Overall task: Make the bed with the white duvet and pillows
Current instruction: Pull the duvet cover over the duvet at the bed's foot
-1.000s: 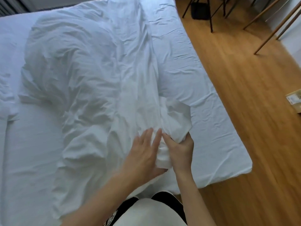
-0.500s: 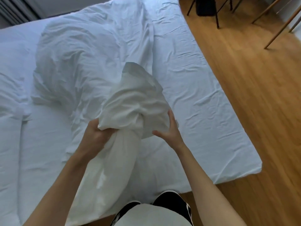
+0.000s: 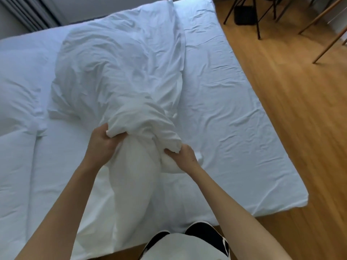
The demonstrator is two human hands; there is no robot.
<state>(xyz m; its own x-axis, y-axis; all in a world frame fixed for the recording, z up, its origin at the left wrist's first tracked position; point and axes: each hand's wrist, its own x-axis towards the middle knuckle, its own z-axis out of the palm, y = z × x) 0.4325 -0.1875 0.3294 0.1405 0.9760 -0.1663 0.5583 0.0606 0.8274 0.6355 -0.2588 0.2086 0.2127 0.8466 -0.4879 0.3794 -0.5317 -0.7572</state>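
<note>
A crumpled white duvet (image 3: 116, 72) lies in a long heap down the middle of the bed (image 3: 234, 128). Its near end is bunched and lifted off the sheet. My left hand (image 3: 101, 145) grips a fold of the cover on the left side of that bunch. My right hand (image 3: 183, 154) grips the cover's edge on the right side, just above the sheet. Between the hands a smooth white roll of duvet (image 3: 135, 177) hangs down toward me. A white pillow (image 3: 16, 91) lies at the left edge.
The bed's right edge and near right corner (image 3: 300, 199) border a wooden floor (image 3: 300, 109). Black chair legs and a dark box (image 3: 246, 14) stand at the top right, with wooden legs (image 3: 330, 44) beside them. My dark shoes (image 3: 202, 233) are at the foot of the bed.
One second ago both hands were low on the duvet's near end. They have since lifted and bunched it; my right hand went from lying open against the bunch to gripping the cover's edge.
</note>
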